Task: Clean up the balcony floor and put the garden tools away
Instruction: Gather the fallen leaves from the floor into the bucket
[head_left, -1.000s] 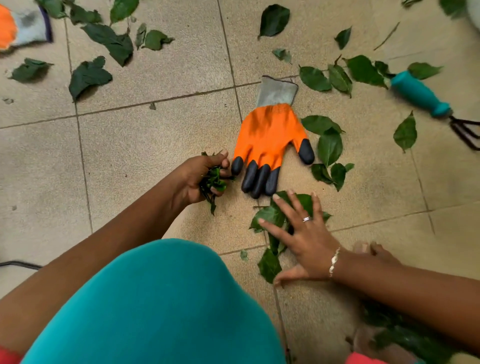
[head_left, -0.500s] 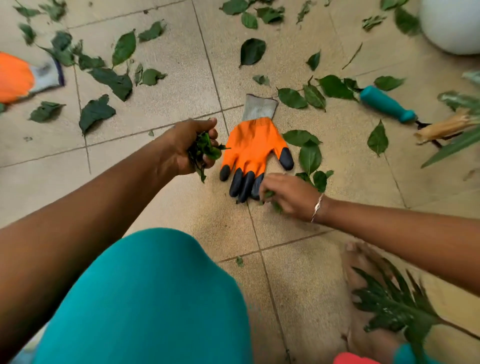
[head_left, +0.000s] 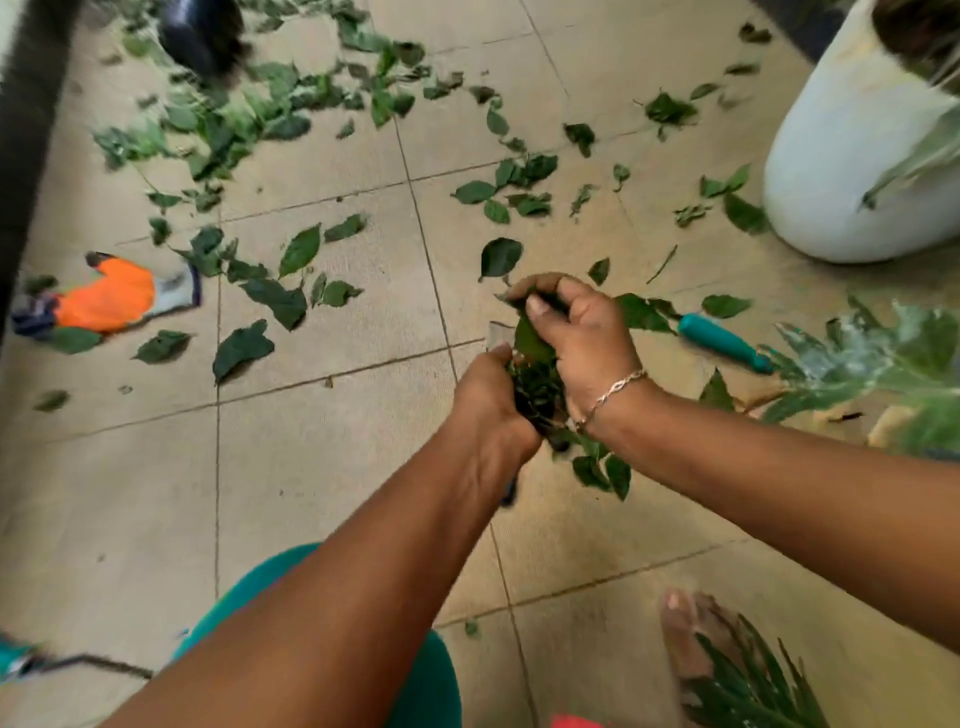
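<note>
Both hands are held together above the middle of the tiled floor (head_left: 322, 467), working on one bunch of leaves (head_left: 535, 382). The left hand (head_left: 488, 402) grips the bunch from below, fingers curled round it. The right hand (head_left: 587, 340) is closed on its upper part, thumb and fingers pinching a broad leaf down into the mass; a chain bracelet (head_left: 613, 389) sits at that wrist. A few leaves hang loose beneath the hands. Loose leaves (head_left: 298, 249) lie scattered across the far half of the floor, thickest toward the far left corner (blurred there). An orange glove (head_left: 109, 296) with a grey cuff lies crumpled near the left edge of the floor. A hand tool (head_left: 722, 343) with a teal handle lies on the floor just right of the hands, its working end hidden under plant fronds (head_left: 872, 358). A white pot (head_left: 852, 156) stands at the far right corner. A bare foot (head_left: 685, 639) rests at the near right.
</note>
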